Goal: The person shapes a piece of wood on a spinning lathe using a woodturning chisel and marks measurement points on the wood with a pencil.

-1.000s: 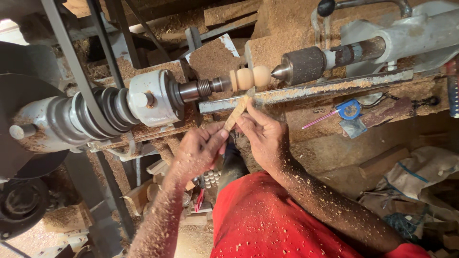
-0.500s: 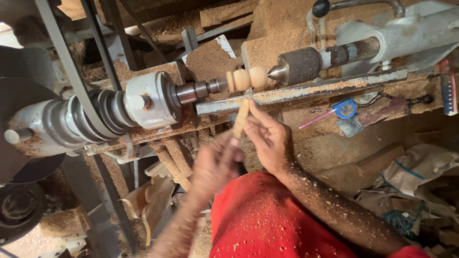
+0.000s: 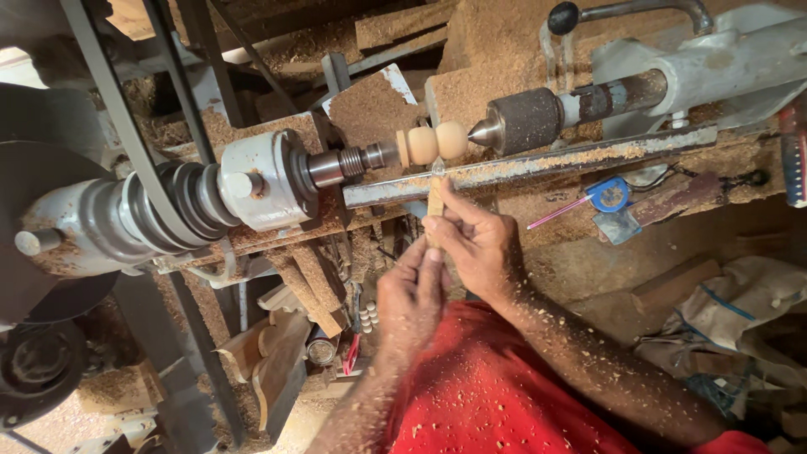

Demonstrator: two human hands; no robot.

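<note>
Right hand (image 3: 479, 244): you pinch a wooden-handled chisel (image 3: 435, 204) against the tool rest (image 3: 538, 165).
Left hand (image 3: 410, 294): closed around the chisel's near end.
Workpiece (image 3: 435, 142): pale turned wood on the lathe, just beyond the tip.

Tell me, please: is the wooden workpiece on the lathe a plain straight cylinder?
No, the wooden workpiece between the lathe's two ends already shows rounded, bead-like bulges.

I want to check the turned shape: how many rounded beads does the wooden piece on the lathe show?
2. On the wooden piece, one bead sits nearer the spindle, the other touches the tailstock point. Both hands hold a wooden-handled tool below.
</note>
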